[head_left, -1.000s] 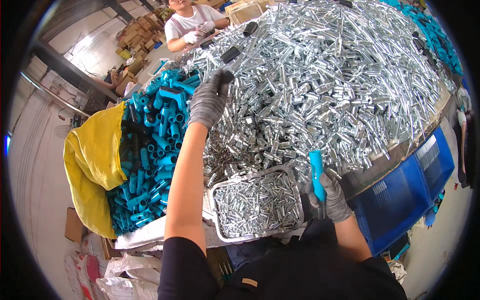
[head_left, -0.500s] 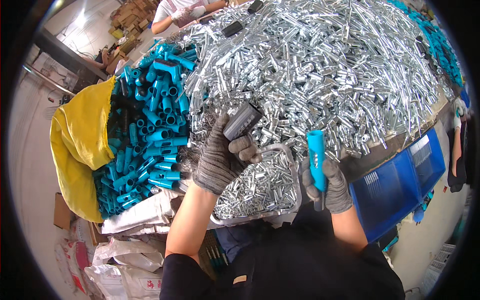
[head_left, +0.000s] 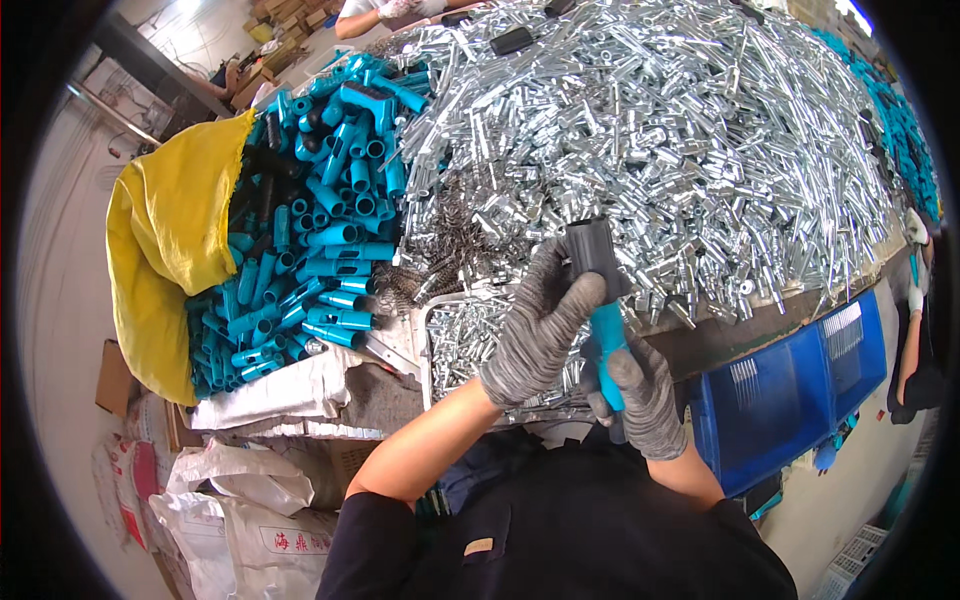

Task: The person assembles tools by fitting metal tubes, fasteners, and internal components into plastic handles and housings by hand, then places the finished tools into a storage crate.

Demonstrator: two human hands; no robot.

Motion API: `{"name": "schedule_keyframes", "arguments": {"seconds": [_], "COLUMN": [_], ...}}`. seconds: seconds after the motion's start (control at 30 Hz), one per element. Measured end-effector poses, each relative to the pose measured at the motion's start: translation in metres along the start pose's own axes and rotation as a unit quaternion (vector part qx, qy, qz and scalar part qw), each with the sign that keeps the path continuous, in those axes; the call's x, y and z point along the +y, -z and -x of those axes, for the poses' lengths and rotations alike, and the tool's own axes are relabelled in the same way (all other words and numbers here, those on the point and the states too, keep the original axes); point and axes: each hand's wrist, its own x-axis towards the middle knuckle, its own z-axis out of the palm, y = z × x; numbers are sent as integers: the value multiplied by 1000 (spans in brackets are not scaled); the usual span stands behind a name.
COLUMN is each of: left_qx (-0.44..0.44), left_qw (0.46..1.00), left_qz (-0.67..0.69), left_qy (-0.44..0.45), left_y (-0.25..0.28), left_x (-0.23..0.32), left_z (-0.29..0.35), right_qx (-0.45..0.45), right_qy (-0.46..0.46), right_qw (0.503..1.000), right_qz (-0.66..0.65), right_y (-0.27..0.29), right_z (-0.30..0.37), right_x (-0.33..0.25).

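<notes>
My left hand [head_left: 545,330], in a grey knit glove, is closed round a black plastic sleeve [head_left: 594,255]. The sleeve sits over the upper end of a teal plastic tube [head_left: 607,340]. Lower on that tube, my gloved right hand [head_left: 645,395] grips it with thumb and fingers, and a dark end sticks out below the hand. The tube stands nearly upright, slightly tilted. Behind and below my left hand is a clear tray [head_left: 428,350] of small metal pins, partly hidden by my hands. A pile of shiny metal parts [head_left: 680,150] rises beyond.
At left, several teal plastic tubes [head_left: 340,265] spill from a yellow sack [head_left: 175,230]. Small springs [head_left: 450,245] lie beside the metal pile. A blue bin [head_left: 770,400] hangs along the table's right edge. White sacks [head_left: 240,520] are at lower left. Other people's gloved hands show at the top and far right.
My left hand has moved right, bringing the black sleeve onto the top of the teal tube. My right hand has shifted slightly down and left. The view has turned a little.
</notes>
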Motion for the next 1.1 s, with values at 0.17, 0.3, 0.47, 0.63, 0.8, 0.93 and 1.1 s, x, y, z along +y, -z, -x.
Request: {"name": "schedule_keyframes", "arguments": {"seconds": [0.17,0.3,0.47,0.63,0.8,0.93,1.1], "left_qx": [-41,15,33,193,181,188,158], "left_qw": [991,956,870,721,610,629,640], "left_qz": [-100,-294,-452,-665,-770,-751,-747], "left_qy": [-82,-20,-194,17,50,69,87], "left_y": [-18,-10,9,122,202,205,201], "left_x": [3,6,8,37,-2,20,80], "left_z": [16,28,43,27,41,49,53], "right_qx": [-4,-3,-9,10,46,26,9], "right_qy": [138,56,175,74,82,86,145], "right_qw": [985,998,981,990,984,976,956], "right_qz": [-99,-6,80,117,150,196,254], "right_y": [-6,5,4,12,-8,8,-4], "right_z": [-6,-8,-30,-31,-30,-34,-43], "right_x": [-2,6,19,4,5,19,24]}}
